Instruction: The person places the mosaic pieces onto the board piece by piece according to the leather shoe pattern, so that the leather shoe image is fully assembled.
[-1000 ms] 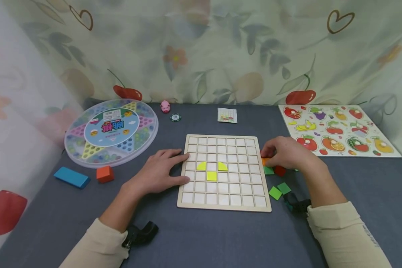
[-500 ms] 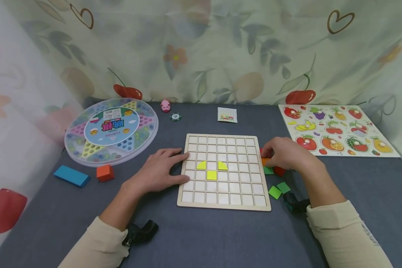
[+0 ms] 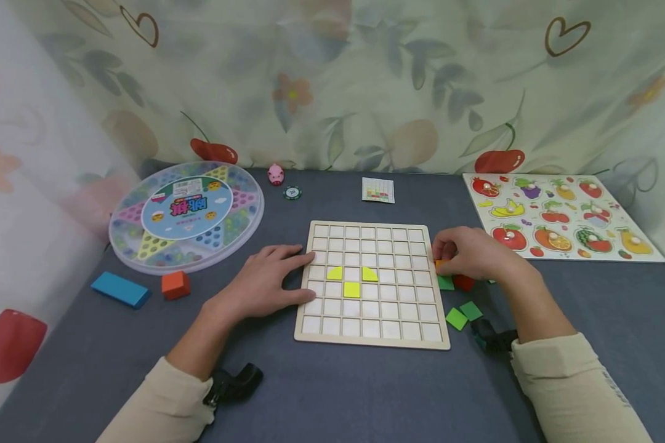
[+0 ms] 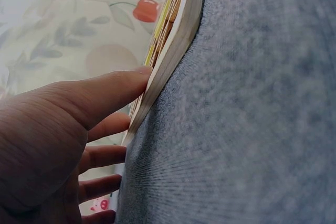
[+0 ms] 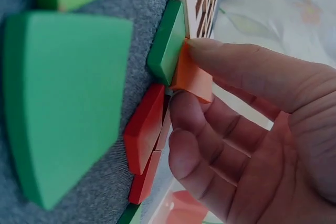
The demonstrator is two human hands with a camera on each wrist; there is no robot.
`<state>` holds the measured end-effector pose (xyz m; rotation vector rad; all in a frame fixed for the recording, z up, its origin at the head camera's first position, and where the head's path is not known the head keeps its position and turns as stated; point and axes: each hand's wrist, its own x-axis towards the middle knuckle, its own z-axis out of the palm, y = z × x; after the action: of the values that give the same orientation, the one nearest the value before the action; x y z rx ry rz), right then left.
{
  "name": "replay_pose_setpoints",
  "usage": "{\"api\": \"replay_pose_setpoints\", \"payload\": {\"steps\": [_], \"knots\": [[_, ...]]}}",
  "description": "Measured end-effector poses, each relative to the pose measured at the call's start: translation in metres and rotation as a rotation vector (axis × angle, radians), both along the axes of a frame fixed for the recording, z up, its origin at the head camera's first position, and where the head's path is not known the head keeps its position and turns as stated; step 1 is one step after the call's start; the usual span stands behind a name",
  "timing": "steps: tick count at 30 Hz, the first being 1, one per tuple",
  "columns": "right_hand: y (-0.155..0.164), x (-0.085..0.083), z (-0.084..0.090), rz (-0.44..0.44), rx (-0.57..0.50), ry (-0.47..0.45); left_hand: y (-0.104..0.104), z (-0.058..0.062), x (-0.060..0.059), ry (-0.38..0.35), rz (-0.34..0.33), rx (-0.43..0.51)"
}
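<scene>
Little has changed in the last second: the right hand (image 5: 252,129) still pinches the orange tile (image 5: 193,76) at the board's (image 3: 372,342) three o'clock edge, while the left hand (image 3: 266,280), fingers flat, steadies its nine o'clock edge, so the tile remains unplaced.

Two bare hands, left hand (image 3: 263,282) and right hand (image 3: 473,253), no rings, no gloves. Forearms bare to mid-length. Cream long sleeves pushed up on both arms, soft knit, loose cuffs. Small dark lettering on right sleeve (image 3: 579,394), unreadable. Black camera mount strapped under each wrist, left mount (image 3: 234,380), right mount (image 3: 490,338).
</scene>
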<state>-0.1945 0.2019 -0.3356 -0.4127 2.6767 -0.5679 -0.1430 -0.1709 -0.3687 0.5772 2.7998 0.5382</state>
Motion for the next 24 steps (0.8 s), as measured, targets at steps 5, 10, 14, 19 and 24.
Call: {"api": "replay_pose_setpoints", "payload": {"steps": [5,10,14,19,24], "knots": [[0.001,0.0,0.003,-0.01,-0.057,0.007,0.0,0.0,0.0,-0.003,0.0,0.001],[-0.003,-0.001,0.008,-0.014,-0.113,0.041,-0.001,0.001,0.0,-0.001,-0.003,-0.001],[-0.01,0.0,0.01,-0.003,-0.159,0.029,-0.001,0.0,0.0,0.001,-0.006,0.004],[-0.022,-0.001,0.012,0.009,-0.217,0.002,0.0,0.0,0.0,-0.003,-0.002,0.005],[-0.037,-0.004,0.013,0.02,-0.257,-0.041,0.0,0.001,0.0,-0.002,0.002,0.0]]}}
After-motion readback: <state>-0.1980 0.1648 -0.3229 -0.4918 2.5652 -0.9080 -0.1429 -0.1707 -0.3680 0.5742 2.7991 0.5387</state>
